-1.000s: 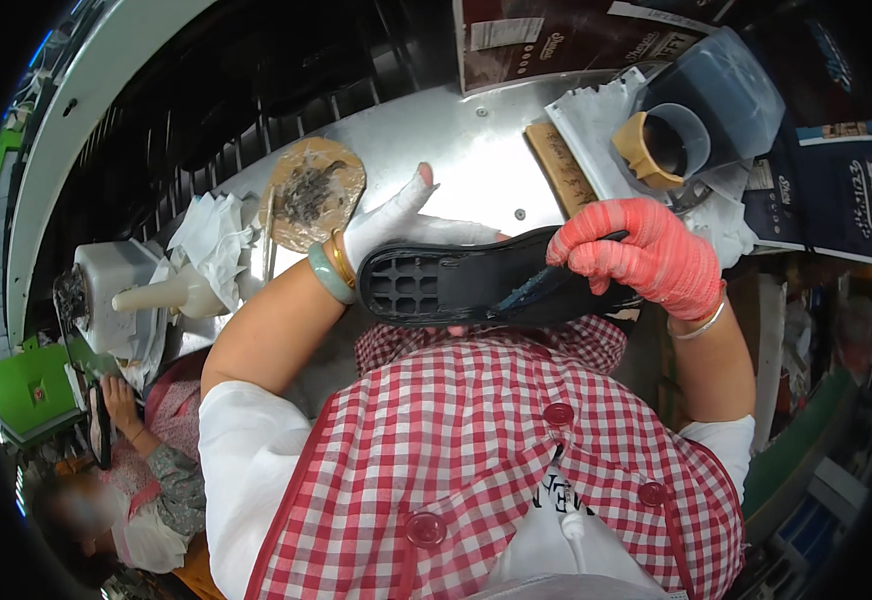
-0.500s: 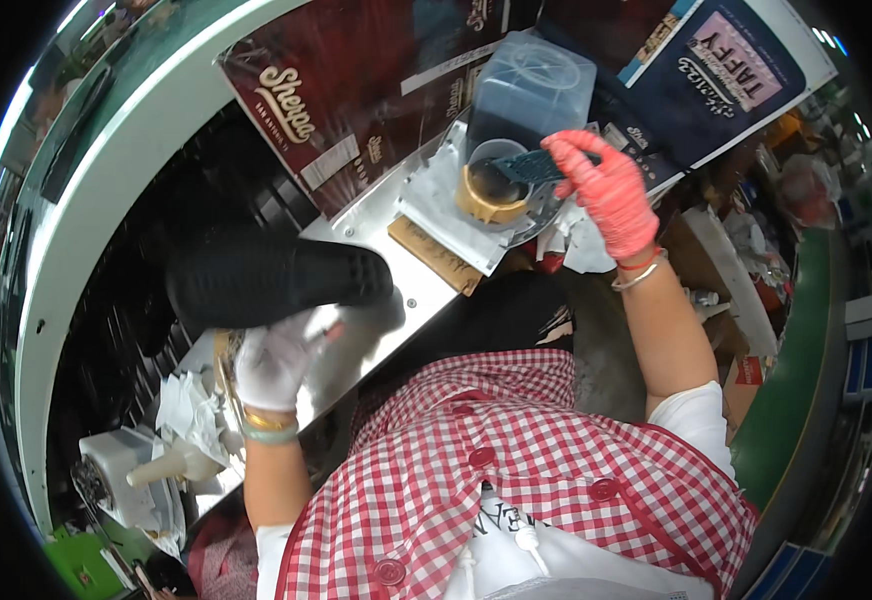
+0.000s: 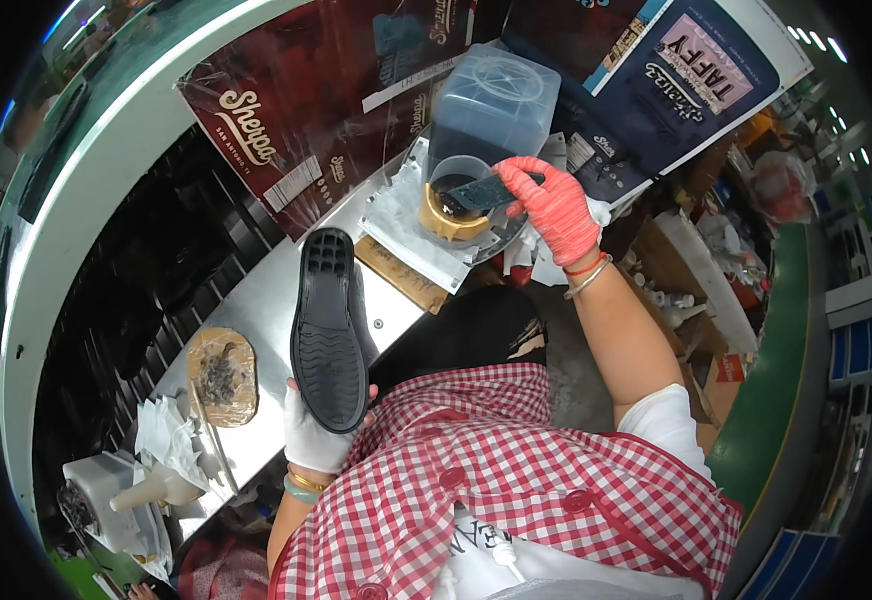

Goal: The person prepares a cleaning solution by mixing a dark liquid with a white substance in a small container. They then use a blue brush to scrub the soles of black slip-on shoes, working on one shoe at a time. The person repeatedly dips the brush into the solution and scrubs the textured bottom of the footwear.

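My left hand (image 3: 314,440), in a white glove, grips a black shoe (image 3: 329,330) near its toe end. The shoe's ridged sole faces up, and its heel points away from me. My right hand (image 3: 561,210), in a coral-pink glove, pinches a flat dark green brush (image 3: 501,190). The brush slants down to the left into a clear cup (image 3: 446,172) with a yellow band (image 3: 453,222) around it. Dark stuff shows inside the cup; the brush's lower end is hidden there.
Behind the cup stands a translucent plastic tub (image 3: 496,100), near dark red cartons (image 3: 306,110). A wooden strip (image 3: 401,275) lies on the metal bench (image 3: 271,400). Toward the left are a round stained pad (image 3: 222,378), crumpled white paper (image 3: 168,432) and a white container (image 3: 121,490).
The shoe has swung from lying crosswise to lengthwise, its sole now facing up, uncovering the round pad. My right hand has lowered the brush slightly into the cup.
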A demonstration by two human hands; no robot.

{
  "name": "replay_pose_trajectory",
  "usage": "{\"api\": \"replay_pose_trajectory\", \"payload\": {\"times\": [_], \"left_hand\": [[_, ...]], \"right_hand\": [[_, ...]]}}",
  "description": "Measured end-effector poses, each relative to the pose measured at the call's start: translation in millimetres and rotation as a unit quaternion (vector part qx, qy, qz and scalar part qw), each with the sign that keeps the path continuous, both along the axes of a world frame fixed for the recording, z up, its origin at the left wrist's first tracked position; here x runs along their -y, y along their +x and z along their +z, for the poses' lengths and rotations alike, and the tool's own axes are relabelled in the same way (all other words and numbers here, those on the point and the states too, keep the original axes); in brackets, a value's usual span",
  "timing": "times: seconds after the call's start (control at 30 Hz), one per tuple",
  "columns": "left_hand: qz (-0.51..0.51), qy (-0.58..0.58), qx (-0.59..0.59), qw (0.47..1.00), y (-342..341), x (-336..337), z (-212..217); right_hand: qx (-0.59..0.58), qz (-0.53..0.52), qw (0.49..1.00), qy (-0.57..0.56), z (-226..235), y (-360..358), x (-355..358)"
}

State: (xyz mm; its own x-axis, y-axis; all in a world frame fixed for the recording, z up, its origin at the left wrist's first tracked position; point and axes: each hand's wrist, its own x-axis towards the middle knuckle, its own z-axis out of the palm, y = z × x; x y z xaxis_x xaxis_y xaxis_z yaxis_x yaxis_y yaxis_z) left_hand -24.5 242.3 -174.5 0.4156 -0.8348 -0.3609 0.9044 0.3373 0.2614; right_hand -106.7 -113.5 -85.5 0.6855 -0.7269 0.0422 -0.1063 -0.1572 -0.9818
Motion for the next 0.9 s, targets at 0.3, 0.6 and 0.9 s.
{"api": "replay_pose_trajectory", "payload": {"times": [0.3, 0.6, 0.9], "left_hand": [[0.001, -0.083, 0.056, 0.995, 13.8, 52.3, 16.8], [0.001, -0.147, 0.085, 0.985, 8.0, 85.1, 42.0], [-0.009, -0.137, 0.124, 0.983, 4.9, 88.8, 53.7]], "right_hand": [[-0.002, 0.006, 0.997, 0.081, -6.6, -16.3, 6.7], [0.138, 0.054, 0.970, 0.192, 29.9, -3.0, -129.7], [0.161, 0.060, 0.968, 0.183, 23.4, -2.3, -145.4]]}}
